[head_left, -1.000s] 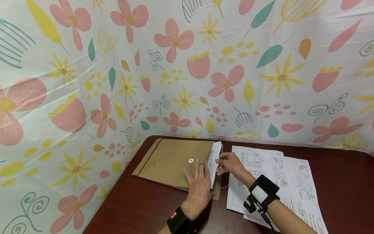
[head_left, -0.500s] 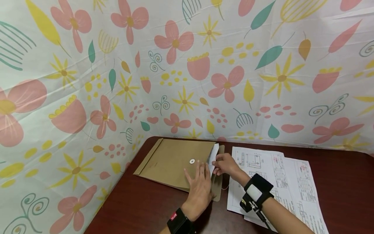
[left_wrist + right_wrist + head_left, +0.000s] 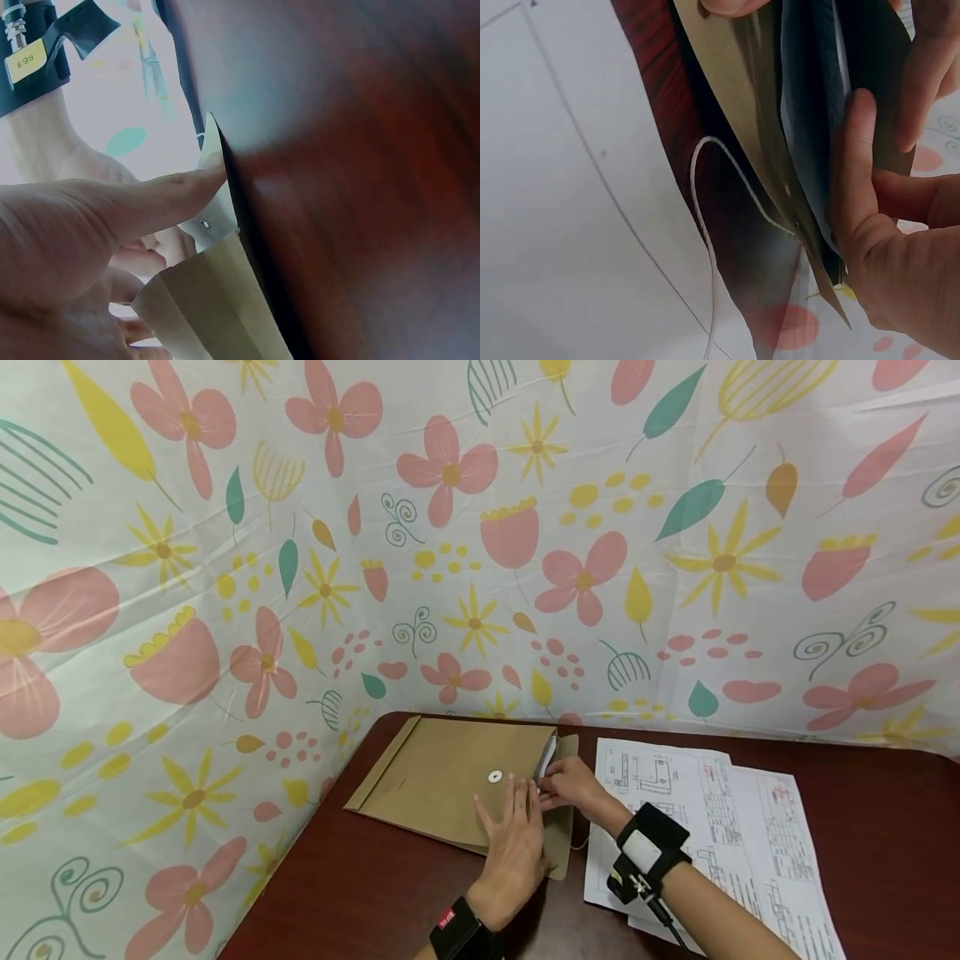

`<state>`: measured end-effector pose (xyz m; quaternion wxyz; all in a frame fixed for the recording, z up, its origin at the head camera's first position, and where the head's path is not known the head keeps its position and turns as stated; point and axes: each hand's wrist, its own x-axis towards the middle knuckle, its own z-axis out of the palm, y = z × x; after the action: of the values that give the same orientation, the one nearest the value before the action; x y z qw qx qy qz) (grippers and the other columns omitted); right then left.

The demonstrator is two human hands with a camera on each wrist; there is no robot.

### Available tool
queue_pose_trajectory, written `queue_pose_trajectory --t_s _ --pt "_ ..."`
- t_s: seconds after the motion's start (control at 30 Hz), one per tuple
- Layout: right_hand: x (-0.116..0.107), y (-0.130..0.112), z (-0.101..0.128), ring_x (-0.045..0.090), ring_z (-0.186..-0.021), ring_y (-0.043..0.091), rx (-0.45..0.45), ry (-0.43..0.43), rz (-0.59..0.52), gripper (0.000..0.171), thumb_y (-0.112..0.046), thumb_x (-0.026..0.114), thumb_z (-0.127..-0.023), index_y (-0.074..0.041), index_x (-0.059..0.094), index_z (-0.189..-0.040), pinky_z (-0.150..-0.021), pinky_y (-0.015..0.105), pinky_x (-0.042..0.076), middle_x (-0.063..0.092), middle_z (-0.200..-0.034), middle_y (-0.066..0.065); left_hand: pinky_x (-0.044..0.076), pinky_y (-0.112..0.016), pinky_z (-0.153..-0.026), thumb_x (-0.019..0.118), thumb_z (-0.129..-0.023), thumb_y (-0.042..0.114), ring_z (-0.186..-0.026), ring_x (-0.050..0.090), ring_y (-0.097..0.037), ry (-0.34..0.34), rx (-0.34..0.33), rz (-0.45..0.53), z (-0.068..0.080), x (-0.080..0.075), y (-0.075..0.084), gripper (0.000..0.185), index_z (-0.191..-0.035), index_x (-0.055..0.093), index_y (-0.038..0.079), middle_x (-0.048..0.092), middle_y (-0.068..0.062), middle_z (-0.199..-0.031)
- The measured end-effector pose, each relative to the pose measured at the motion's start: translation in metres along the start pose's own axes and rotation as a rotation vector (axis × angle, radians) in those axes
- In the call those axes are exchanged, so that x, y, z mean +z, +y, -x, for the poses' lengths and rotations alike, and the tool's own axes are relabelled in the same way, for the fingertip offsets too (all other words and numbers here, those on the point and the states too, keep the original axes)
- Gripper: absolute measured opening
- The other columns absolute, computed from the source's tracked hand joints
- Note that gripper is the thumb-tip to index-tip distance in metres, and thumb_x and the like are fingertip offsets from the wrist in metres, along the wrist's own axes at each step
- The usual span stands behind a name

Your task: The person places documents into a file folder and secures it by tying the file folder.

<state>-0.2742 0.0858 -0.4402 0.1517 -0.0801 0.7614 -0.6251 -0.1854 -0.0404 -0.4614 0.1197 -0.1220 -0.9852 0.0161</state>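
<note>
- The fingers (image 3: 516,800) of the left hand (image 3: 516,842) lay straight and flat on the flat brown paper envelope (image 3: 450,777), pressing it down just beside its open end.
- The fingers (image 3: 859,161) of the right hand (image 3: 570,785) were curled in a narrow pinch on the thin white sheets of paper (image 3: 545,758) at the mouth of the envelope.
- The envelope lay on the dark red-brown wooden table (image 3: 360,885), with its far edge close to the flowery cloth wall (image 3: 480,527).
- A small round white button (image 3: 494,776) sat on the envelope, just past the left fingertips.
- The envelope's brown flap (image 3: 561,843) stuck out open on the side where the right hand was.
- A thin white string (image 3: 705,225) hung loose from the flap, not wound on anything.
- More white printed sheets with drawings (image 3: 697,810) lay on the table beside the envelope, on the right hand's side.
- I think the job was nearly half done: the white sheets were almost all inside the envelope, with only a thin strip still showing.
- What looked left to do: push in the last bit, fold the flap down and wind the string.
- A second before, a much wider piece of the white sheets stuck out of the envelope.
- The right hand had moved closer to the envelope since then, and the left hand had stayed in the same spot.
</note>
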Motion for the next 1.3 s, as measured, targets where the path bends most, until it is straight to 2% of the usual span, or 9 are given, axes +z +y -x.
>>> queue_pose_trajectory --t_s 0.2,0.43,0.53,0.77,0.93,1.03,1.17,1.3 --pt "0.004 0.000 -0.003 0.072 -0.069 0.019 -0.018 0.004 0.055 0.024 0.005 0.053 -0.092 0.020 0.065 -0.106 -0.070 0.038 0.061 0.072 -0.089 0.024 0.026 -0.075 -0.105 0.085 -0.069 0.053 -0.152 0.023 -0.031 0.005 0.004 -0.001 0.000 0.000 0.000 0.113 -0.154 0.031 0.003 0.037 -0.013 -0.157" --pt "0.012 0.004 -0.005 0.068 -0.060 0.018 -0.056 0.074 0.243 0.018 0.005 0.057 -0.086 0.012 0.073 -0.089 -0.063 0.038 0.060 0.072 -0.074 0.018 0.027 -0.075 -0.105 0.086 -0.068 0.055 -0.151 0.025 -0.031 0.019 0.009 -0.008 0.000 0.001 -0.001 0.112 -0.153 0.034 0.004 0.039 -0.013 -0.156" --pt "0.016 0.003 -0.006 0.067 -0.061 0.019 -0.059 0.068 0.243 0.020 0.006 0.053 -0.087 0.013 0.071 -0.090 -0.062 0.038 0.059 0.070 -0.075 0.019 0.028 -0.075 -0.105 0.086 -0.067 0.054 -0.150 0.027 -0.031 0.027 0.005 -0.011 0.001 0.000 -0.002 0.110 -0.152 0.036 0.005 0.041 -0.012 -0.155" --pt "0.017 0.004 -0.007 0.068 -0.073 0.024 -0.019 0.040 0.219 0.025 0.004 0.048 -0.093 0.017 0.064 -0.106 -0.068 0.037 0.058 0.067 -0.094 0.025 0.028 -0.076 -0.104 0.086 -0.068 0.054 -0.150 0.028 -0.031 0.023 0.016 0.008 0.003 -0.001 -0.002 0.108 -0.152 0.037 0.006 0.042 -0.011 -0.154" --pt "0.004 0.005 -0.005 0.070 -0.081 0.021 -0.033 -0.122 0.163 0.032 -0.003 0.042 -0.098 0.016 0.064 -0.113 -0.074 0.037 0.059 0.069 -0.100 0.022 0.028 -0.077 -0.103 0.086 -0.068 0.052 -0.149 0.029 -0.033 0.036 0.026 0.024 0.003 -0.003 -0.002 0.108 -0.152 0.037 0.004 0.043 -0.012 -0.153" --pt "-0.005 0.000 0.002 0.072 -0.081 0.026 -0.031 -0.192 0.131 0.033 -0.004 0.040 -0.101 0.017 0.063 -0.114 -0.076 0.040 0.060 0.070 -0.099 0.025 0.026 -0.077 -0.104 0.085 -0.071 0.051 -0.150 0.028 -0.034 0.011 0.025 0.029 0.003 -0.004 -0.001 0.106 -0.152 0.036 0.005 0.041 -0.012 -0.154" --pt "-0.022 -0.014 0.019 0.073 -0.076 0.034 -0.044 -0.174 0.152 0.032 -0.003 0.041 -0.102 0.022 0.058 -0.116 -0.072 0.044 0.061 0.068 -0.095 0.034 0.025 -0.077 -0.104 0.081 -0.077 0.048 -0.148 0.030 -0.037 -0.008 0.035 0.028 0.006 -0.006 0.001 0.090 -0.149 0.044 0.008 0.044 -0.013 -0.153" --pt "-0.050 -0.029 0.038 0.073 -0.070 0.032 -0.075 -0.086 0.213 0.033 -0.004 0.043 -0.103 0.021 0.056 -0.119 -0.067 0.042 0.061 0.068 -0.090 0.032 0.026 -0.078 -0.103 0.079 -0.082 0.041 -0.144 0.035 -0.040 0.046 0.055 0.084 0.006 -0.007 0.004 0.066 -0.137 0.058 0.012 0.052 -0.014 -0.142"
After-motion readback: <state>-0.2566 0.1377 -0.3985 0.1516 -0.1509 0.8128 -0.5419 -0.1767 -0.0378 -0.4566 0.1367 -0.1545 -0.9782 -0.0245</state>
